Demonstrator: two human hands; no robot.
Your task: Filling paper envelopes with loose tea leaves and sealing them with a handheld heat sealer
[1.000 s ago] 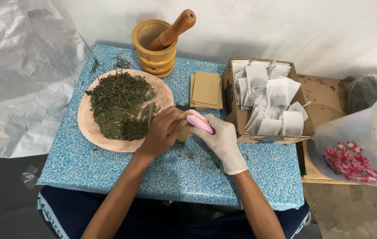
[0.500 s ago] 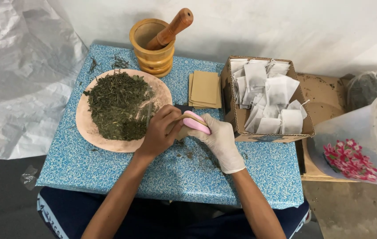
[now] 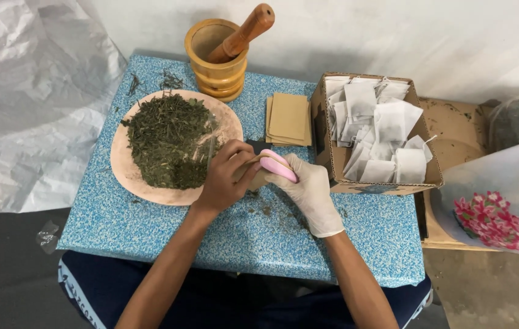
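head | left hand (image 3: pixel 226 176) pinching brown pouch (image 3: pixel 258 176) | gloved right hand (image 3: pixel 308 189) gripping pink tool (image 3: pixel 279 166)

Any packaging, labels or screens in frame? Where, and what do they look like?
Cardboard box: right on table, brown, open, full of white sachets.
Brown envelopes: flat stack, left of the box.
Brown pouch: between left hand and gloved right hand.
No screens or signs.

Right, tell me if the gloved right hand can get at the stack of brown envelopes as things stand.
Probably yes, once it is freed: the stack of brown envelopes lies uncovered just beyond the right hand, nothing between them. But that hand holds a pink tool.
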